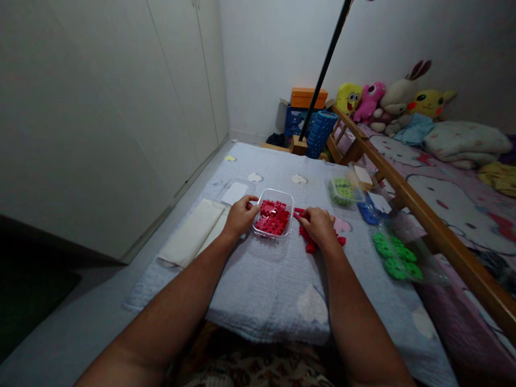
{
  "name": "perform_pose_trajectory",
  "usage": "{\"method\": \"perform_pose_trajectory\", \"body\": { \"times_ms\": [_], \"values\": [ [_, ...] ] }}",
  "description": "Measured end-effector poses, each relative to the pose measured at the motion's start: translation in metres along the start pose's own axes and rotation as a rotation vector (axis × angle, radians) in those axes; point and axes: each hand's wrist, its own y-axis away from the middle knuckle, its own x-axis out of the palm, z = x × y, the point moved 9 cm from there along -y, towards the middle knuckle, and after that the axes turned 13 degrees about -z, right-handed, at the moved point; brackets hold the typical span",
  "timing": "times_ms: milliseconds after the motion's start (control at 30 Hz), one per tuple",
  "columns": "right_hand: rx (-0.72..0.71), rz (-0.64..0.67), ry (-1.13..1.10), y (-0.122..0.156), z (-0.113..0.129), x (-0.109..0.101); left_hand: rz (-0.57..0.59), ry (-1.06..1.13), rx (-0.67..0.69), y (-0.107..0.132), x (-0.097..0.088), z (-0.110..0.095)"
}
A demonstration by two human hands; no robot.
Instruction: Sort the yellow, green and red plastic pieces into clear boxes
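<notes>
A clear plastic container (293, 207) stands on the cloth-covered table and holds several red plastic building pieces (273, 217). At its left side my left hand (241, 216) has its thumb and fingers closed on the container's edge. To the right of the container lies a loose pile of red pieces (310, 248). Over that pile is my right hand (320, 226), fingers pinched on a red piece (298, 216) at the pile's left side. My right hand hides part of the pile.
Left of the container lie a cream folded pouch (193, 228) and a clear lid with a white label (235, 192). Along the right edge are a tub of light green pieces (342, 192), blue pieces (368, 211) and a bag of green pieces (397, 255). A wooden bed rail (403, 188) borders the table.
</notes>
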Motion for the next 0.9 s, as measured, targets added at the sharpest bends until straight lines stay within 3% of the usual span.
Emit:
{"method": "perform_pose_trajectory", "body": {
  "times_ms": [900],
  "values": [
    [0.005,-0.033,-0.089,0.0000,-0.0050,0.0068,-0.007,0.003,-0.005,0.0011,-0.0009,-0.0023]
  ]
}}
